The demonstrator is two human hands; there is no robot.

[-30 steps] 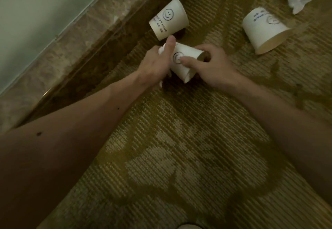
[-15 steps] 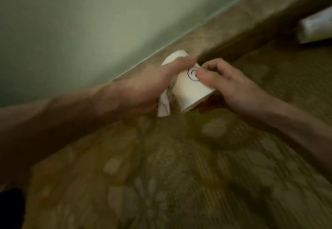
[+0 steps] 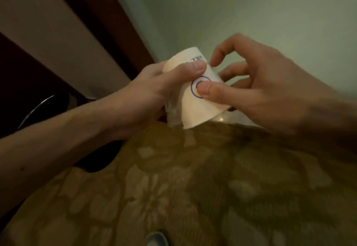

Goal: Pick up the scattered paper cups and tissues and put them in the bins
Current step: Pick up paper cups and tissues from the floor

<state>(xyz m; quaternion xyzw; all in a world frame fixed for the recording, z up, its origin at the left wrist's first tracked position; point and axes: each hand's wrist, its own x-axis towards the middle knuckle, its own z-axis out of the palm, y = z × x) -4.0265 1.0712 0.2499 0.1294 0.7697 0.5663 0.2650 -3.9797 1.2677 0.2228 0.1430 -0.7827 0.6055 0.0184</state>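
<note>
A white paper cup (image 3: 201, 108) with a blue smiley print hangs in the air in front of me, base up and mouth down. My left hand (image 3: 154, 91) grips its upper left side, thumb across the top, and also holds a crumpled tissue (image 3: 172, 114) against the cup. My right hand (image 3: 266, 89) pinches the cup from the right, thumb pressed on the printed circle, the other fingers curled behind. A dark round bin (image 3: 58, 110) with a shiny rim stands at the left, partly hidden by my left forearm.
Patterned olive carpet (image 3: 193, 187) fills the lower view. A pale green wall (image 3: 251, 14) rises behind the hands. A dark wooden door frame (image 3: 108, 23) and beige panel stand at the upper left. A shoe tip (image 3: 157, 240) shows at the bottom edge.
Both hands have lifted the cup and tissue off the carpet and carried them left. The view has swung away from the other cups and tissues toward the wall and the dark bin.
</note>
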